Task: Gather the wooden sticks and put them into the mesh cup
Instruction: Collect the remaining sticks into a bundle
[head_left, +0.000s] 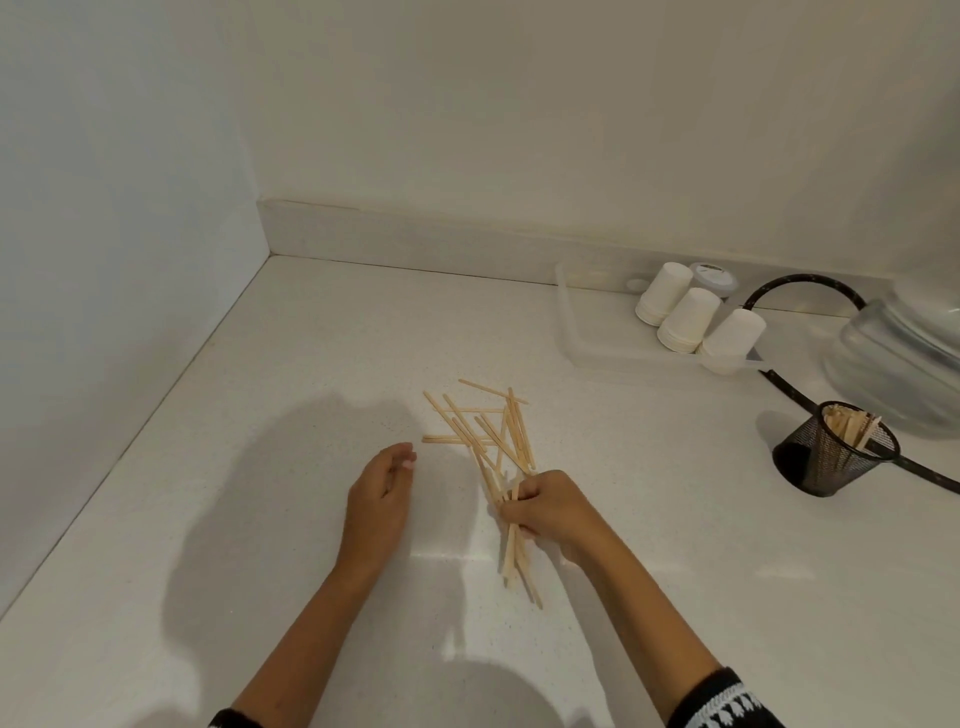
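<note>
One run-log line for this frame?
right hand: grip on wooden sticks | left hand: empty | loose sticks: on counter | mesh cup: partly filled

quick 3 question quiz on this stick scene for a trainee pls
1. True or false: the mesh cup already holds some sticks.
2. Which hand grips a bundle of sticks? A) left hand B) right hand
3. Fill in: the loose sticks lie on the white ____.

Key: 1 true. 2 B; the left hand is open, holding nothing. 3 counter.
</note>
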